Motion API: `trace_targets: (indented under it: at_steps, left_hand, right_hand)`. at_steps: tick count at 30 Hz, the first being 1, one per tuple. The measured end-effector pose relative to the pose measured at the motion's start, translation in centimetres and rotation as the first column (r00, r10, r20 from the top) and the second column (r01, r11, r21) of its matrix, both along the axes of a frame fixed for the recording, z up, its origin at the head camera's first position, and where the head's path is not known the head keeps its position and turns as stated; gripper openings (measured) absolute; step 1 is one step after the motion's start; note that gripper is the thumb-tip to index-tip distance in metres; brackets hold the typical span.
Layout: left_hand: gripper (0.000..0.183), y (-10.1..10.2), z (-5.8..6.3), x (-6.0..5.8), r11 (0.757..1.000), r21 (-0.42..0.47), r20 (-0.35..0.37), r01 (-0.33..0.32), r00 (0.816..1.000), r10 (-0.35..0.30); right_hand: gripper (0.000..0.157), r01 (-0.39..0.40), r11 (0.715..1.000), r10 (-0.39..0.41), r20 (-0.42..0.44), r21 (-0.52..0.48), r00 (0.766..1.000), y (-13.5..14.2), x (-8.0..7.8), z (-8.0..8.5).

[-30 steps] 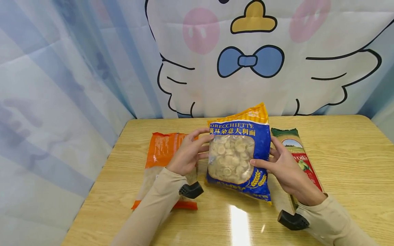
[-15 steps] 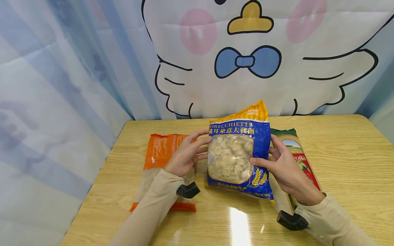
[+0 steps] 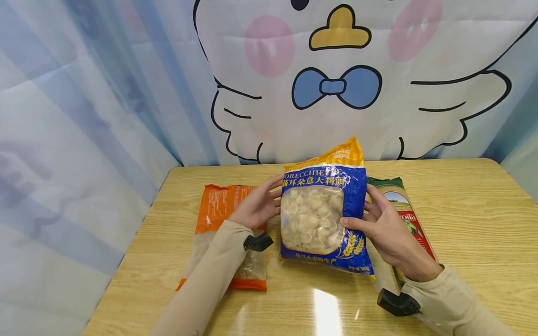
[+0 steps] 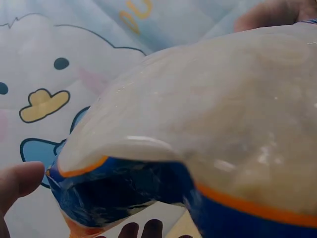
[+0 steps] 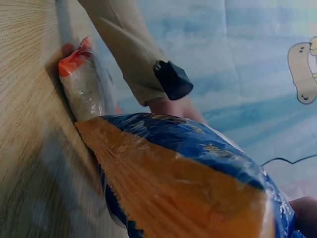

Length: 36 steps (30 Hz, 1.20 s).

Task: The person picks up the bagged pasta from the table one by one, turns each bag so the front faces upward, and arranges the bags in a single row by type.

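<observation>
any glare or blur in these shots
Head view: bright white glare on the pale wooden table, low in frame; left wrist view: the blue-and-yellow plastic pasta bag looms close and soft, with small highlights; right wrist view: dimmer than the head view, the bag again soft.

Wood-grain desk [image 3: 470,224], far right corner rounded, white glare [image 3: 328,312] on its near side. Behind and at left, blue-and-white curtain [image 3: 84,140] printed with a bow-tied cartoon bird [image 3: 336,123].
</observation>
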<state>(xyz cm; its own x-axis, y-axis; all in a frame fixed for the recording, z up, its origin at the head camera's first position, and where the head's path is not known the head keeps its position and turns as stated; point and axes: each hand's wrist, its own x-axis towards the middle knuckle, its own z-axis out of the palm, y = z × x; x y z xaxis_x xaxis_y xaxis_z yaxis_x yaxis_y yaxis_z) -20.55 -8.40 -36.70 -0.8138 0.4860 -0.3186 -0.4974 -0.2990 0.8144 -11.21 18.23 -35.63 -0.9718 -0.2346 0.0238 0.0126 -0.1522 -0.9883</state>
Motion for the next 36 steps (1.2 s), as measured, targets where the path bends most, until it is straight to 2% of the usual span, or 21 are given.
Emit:
trace_targets:
  at_steps: [6,10,13,15,19,22,27,32,36]
  left_hand:
    - [0.048,0.7,0.2,-0.7,0.989,0.137,0.041,0.048,0.998,-0.054]
    - [0.043,1.1,0.1,-0.8,0.987,0.157,0.076,0.024,0.996,-0.036]
    - [0.044,1.3,0.0,-0.8,0.993,0.109,0.039,-0.039,0.999,0.035]
    - [0.046,1.4,0.1,-0.8,0.994,0.055,-0.024,-0.096,0.995,0.097]
    - [0.068,1.5,0.6,-0.6,0.977,-0.027,-0.126,-0.214,0.970,0.209]
    - [0.073,1.7,1.3,-0.4,0.963,-0.049,-0.175,-0.266,0.951,0.253]
    - [0.061,2.1,2.6,0.1,0.946,-0.056,-0.224,-0.318,0.928,0.299]
    - [0.069,2.4,4.2,0.6,0.940,-0.066,-0.237,-0.334,0.921,0.310]
    - [0.071,2.5,5.2,0.8,0.945,-0.037,-0.246,-0.325,0.919,0.307]
  right_hand:
    - [0.095,0.005,1.000,-0.005,0.026,0.001,1.000,0.1,-0.1,0.0]
    - [0.091,0.014,1.000,-0.013,0.071,-0.017,0.997,0.2,-0.3,0.0]
    - [0.083,0.012,0.999,-0.008,0.089,-0.041,0.996,0.4,-0.5,-0.1]
    - [0.078,0.007,0.999,-0.002,0.092,-0.052,0.996,0.5,-0.7,-0.3]
    - [0.073,0.009,0.999,-0.004,0.106,-0.040,0.994,1.0,-1.1,-0.8]
    - [0.075,0.012,1.000,-0.012,0.122,0.005,0.992,1.5,-1.4,-1.0]
    - [0.074,0.001,0.998,-0.009,0.127,0.062,0.992,1.7,-1.4,-1.4]
    - [0.072,-0.005,0.991,-0.007,0.093,0.130,0.996,1.8,-1.6,-1.8]
    - [0.070,0.001,0.988,-0.012,0.075,0.151,0.997,1.9,-1.8,-2.0]
